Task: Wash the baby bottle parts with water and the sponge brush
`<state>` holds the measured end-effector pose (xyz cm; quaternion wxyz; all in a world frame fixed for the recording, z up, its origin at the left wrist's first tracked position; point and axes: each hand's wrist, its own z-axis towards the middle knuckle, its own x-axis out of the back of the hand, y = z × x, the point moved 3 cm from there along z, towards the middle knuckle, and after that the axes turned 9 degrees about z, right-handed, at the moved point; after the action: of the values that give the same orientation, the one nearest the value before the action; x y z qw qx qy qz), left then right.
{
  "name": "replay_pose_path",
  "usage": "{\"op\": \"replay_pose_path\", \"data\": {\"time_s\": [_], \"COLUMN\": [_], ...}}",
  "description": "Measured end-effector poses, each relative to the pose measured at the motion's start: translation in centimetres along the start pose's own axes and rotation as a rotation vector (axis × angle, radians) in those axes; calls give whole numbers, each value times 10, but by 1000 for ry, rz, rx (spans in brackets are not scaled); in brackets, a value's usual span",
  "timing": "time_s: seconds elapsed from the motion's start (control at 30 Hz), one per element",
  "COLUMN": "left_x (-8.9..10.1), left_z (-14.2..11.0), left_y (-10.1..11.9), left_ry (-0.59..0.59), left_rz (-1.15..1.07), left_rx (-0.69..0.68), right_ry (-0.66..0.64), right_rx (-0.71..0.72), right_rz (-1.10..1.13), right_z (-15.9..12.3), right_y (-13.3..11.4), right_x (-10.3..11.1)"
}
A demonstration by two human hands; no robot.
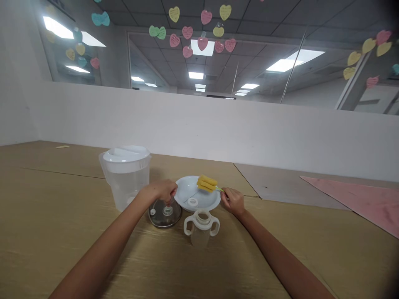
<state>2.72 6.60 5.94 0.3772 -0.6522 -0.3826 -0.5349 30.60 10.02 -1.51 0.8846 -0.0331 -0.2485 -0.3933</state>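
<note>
**A:** What's closest in?

**B:** A two-handled cup (201,229) is standing upright on the tabletop (56,216), near the middle, with its white handles jutting out to either side. It's sitting just in front of a white plate (215,202), apart from both hands.

**A:** And the hands?

**B:** The left hand (160,192) is reaching down to a glass lid (162,216) lying flat just left of the cup. Its grip looks clamped on the lid's knob, which seems the natural hold, since the knob stands clear of the surface. The right hand (233,202) has its grip pinched together on the green handle of a sponge bottle brush (206,183).

**A:** Where's the brush head?

**B:** It's lying across the far part of the plate, probably so the yellow sponge stays off the tabletop. A small white ring (192,202) is sitting on the plate too, likely kept there so it doesn't stray.

**A:** What's beyond that?

**B:** A plastic pitcher (126,182) with a white lid is standing to the far left, beside the left wrist. A pink sheet (358,199) is lying far right on a grey panel (289,182). Farther off, a white partition (187,120) is running across the room, with paper hearts (202,41) and ceiling lights (196,75) showing above it.
</note>
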Motion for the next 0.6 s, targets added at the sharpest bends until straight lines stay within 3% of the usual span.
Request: {"op": "replay_pose_path", "data": {"time_s": [0.17,0.3,0.47,0.6], "left_x": [4,6,-11,-17], "left_z": [0,2,11,11], "left_y": [4,28,57,60], "left_ry": [143,246,243,213], "left_rz": [30,35,41,40], "left_rx": [-7,-51,-133,-153], "right_ry": [-12,-17,-24,-13], "right_rx": [-10,-22,-23,-27], "right_rz": [2,7,12,5], "right_z": [0,-1,-2,-1], "right_y": [0,1,1,1], "right_x": [-1,-1,-1,0]}}
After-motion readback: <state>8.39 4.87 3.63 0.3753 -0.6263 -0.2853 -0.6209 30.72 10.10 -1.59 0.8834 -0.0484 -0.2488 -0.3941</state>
